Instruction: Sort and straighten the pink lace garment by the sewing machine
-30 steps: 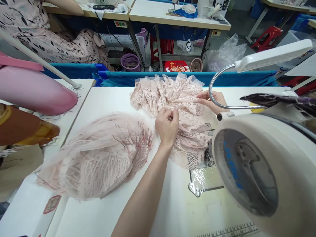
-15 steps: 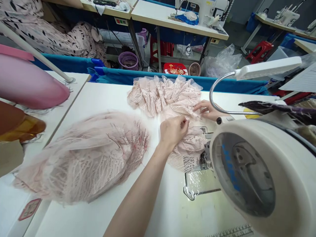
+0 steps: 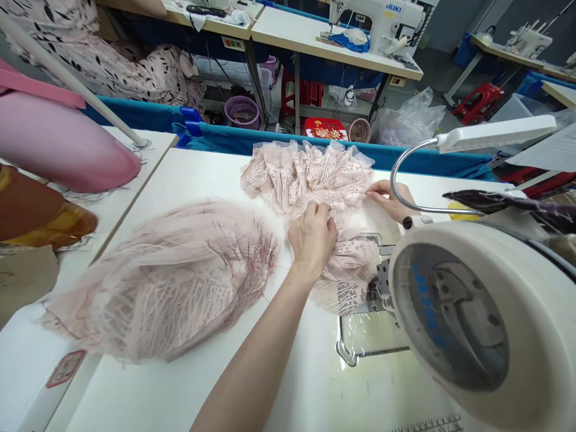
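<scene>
Pale pink gathered lace fabric lies bunched on the white sewing table, one end running under the presser area of a sewing machine. My left hand rests on its middle with bent fingers closed on the lace; the fingertips are partly hidden. Behind the machine head, my right hand pinches the fabric's right edge between thumb and fingers. A second heap of pink tulle and lace, with dark and red loose threads at its right end, lies left of my left forearm.
A bendy-neck lamp arches over the table behind the machine. Pink and amber thread cones stand at the left. A blue cloth trough borders the far edge. Another sewing machine stands on a table beyond.
My left hand has shifted slightly left and turned more knuckles-up over the lace. My right hand has moved a little right, its fingers now pinching the fabric's edge. The view has shifted slightly.
</scene>
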### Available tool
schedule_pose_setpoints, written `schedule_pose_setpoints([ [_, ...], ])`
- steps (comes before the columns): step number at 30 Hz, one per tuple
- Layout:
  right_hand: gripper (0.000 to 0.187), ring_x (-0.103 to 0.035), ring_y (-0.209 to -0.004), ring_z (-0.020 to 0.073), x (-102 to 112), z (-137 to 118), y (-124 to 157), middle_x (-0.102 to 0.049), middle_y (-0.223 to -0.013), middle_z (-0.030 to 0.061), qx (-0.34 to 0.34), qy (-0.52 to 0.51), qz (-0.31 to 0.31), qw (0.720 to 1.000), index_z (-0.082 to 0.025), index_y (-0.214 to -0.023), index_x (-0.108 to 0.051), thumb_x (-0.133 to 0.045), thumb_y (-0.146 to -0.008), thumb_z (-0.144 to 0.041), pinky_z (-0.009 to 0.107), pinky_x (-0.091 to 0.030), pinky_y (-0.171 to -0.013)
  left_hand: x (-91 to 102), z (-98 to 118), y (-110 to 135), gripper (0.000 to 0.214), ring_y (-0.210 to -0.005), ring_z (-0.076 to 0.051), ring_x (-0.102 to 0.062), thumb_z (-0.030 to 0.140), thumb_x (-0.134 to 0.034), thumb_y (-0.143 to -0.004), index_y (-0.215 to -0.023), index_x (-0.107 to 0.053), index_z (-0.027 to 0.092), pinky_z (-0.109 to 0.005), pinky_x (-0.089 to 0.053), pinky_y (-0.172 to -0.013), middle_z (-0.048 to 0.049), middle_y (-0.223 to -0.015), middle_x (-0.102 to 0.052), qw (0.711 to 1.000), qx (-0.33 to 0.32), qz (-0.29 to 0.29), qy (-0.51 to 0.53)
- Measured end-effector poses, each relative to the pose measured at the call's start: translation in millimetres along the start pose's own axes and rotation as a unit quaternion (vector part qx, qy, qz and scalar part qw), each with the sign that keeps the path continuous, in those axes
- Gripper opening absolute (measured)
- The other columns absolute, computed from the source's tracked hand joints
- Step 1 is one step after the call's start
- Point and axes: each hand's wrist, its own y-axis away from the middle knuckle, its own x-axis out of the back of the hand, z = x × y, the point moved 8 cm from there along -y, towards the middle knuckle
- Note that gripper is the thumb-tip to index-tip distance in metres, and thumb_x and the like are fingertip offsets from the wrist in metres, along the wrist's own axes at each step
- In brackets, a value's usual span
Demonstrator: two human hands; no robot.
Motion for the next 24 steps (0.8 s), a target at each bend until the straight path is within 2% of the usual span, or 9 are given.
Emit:
schedule_pose_setpoints([
  [2,0.016,-0.059,-0.09,0.0137,2.0,2.7,-0.2,-0.066,-0.1,0.0082,-0.006,0.007,0.012,1.0,-0.016,-0.093,-0.071,-0.06,-0.085,-0.025,0.027,-0.05,-0.084,2.4,0.8,-0.2,0.023,-0.081,-0.024,-0.061,0.01,-0.056,-0.081,-0.097,-0.067,0.023,-0.033,-0.038,-0.06,-0.0069,-0.1,-0.066,1.0,-0.012,0.013,0.005],
  [4,0.023,-0.058,-0.092,0.014,2.2,5.8,0.6,-0.063,-0.109,0.0096,-0.01,0.013,0.016,1.0,-0.016,-0.101,-0.071,-0.062,-0.08,-0.02,0.027,-0.049,-0.082,1.7,2.8,-1.1,0.031,-0.097,-0.027,-0.06,0.004,-0.052,-0.08,-0.101,-0.067,0.022,-0.037,-0.045,-0.073,-0.0086,-0.108,-0.066,0.999,-0.03,0.005,0.009],
  [6,0.029,-0.057,-0.084,0.0118,-1.2,8.8,1.2,-0.06,-0.114,0.01,-0.012,0.012,0.005,1.0,-0.017,-0.104,-0.071,-0.067,-0.075,-0.019,0.028,-0.047,-0.079,-0.1,7.3,-1.9,0.038,-0.11,-0.029,-0.057,-0.001,-0.048,-0.079,-0.105,-0.066,0.021,-0.043,-0.046,-0.088,-0.0094,-0.118,-0.065,0.998,-0.063,-0.01,0.02],
  [9,0.02,-0.053,-0.071,0.0084,-9.7,7.7,0.9,-0.063,-0.105,0.0088,-0.011,-0.02,-0.011,1.0,-0.016,-0.093,-0.072,-0.068,-0.076,-0.025,0.028,-0.047,-0.076,-0.9,17.4,-1.5,0.046,-0.122,-0.026,-0.054,-0.005,-0.042,-0.079,-0.11,-0.064,0.02,-0.043,-0.042,-0.101,-0.0074,-0.127,-0.064,0.99,-0.125,-0.027,0.062],
  [13,0.029,-0.06,-0.087,0.0118,-25.3,-17.0,2.9,-0.067,-0.098,0.0076,0.011,-0.128,-0.052,0.99,-0.015,-0.093,-0.07,-0.067,-0.079,-0.04,0.026,-0.05,-0.082,2.6,31.5,1.4,0.048,-0.124,-0.023,-0.055,0.001,-0.049,-0.082,-0.126,-0.054,0.019,-0.038,-0.041,-0.105,-0.0074,-0.132,-0.061,0.976,-0.186,-0.041,0.109],
  [15,0.039,-0.062,-0.087,0.0123,-32.3,-33.9,6.6,-0.068,-0.098,0.008,0.017,-0.178,-0.087,0.98,-0.014,-0.095,-0.07,-0.069,-0.077,-0.049,0.027,-0.052,-0.085,2.6,30.8,0.8,0.048,-0.118,-0.025,-0.058,0.01,-0.057,-0.084,-0.131,-0.05,0.018,-0.038,-0.044,-0.1,-0.01,-0.128,-0.062,0.979,-0.167,-0.048,0.107],
  [18,0.044,-0.063,-0.086,0.0122,-35.7,-49.7,11.9,-0.069,-0.1,0.0087,0.016,-0.223,-0.126,0.966,-0.013,-0.102,-0.069,-0.068,-0.079,-0.05,0.029,-0.053,-0.088,1.7,18.2,-2.3,0.039,-0.104,-0.026,-0.063,0.015,-0.058,-0.087,-0.125,-0.054,0.018,-0.037,-0.047,-0.088,-0.0103,-0.117,-0.066,0.99,-0.089,-0.044,0.1],
  [21,0.041,-0.062,-0.099,0.0129,-32.6,-50.7,12.7,-0.066,-0.117,0.0086,0.035,-0.208,-0.141,0.967,-0.017,-0.116,-0.066,-0.067,-0.079,-0.034,0.03,-0.049,-0.097,-0.5,8.4,-4.0,0.019,-0.095,-0.023,-0.064,0.014,-0.053,-0.091,-0.106,-0.062,0.021,-0.034,-0.046,-0.082,-0.0061,-0.104,-0.069,0.986,-0.047,-0.044,0.153],
  [24,0.043,-0.056,-0.114,0.0156,-35.5,-42.3,11.6,-0.061,-0.128,0.0062,0.053,-0.139,-0.175,0.973,-0.02,-0.113,-0.069,-0.072,-0.07,-0.021,0.032,-0.042,-0.108,-0.3,0.3,-5.6,0.013,-0.088,-0.02,-0.063,0.019,-0.052,-0.093,-0.098,-0.063,0.022,-0.031,-0.045,-0.078,-0.0034,-0.097,-0.07,0.976,-0.011,-0.035,0.214],
])
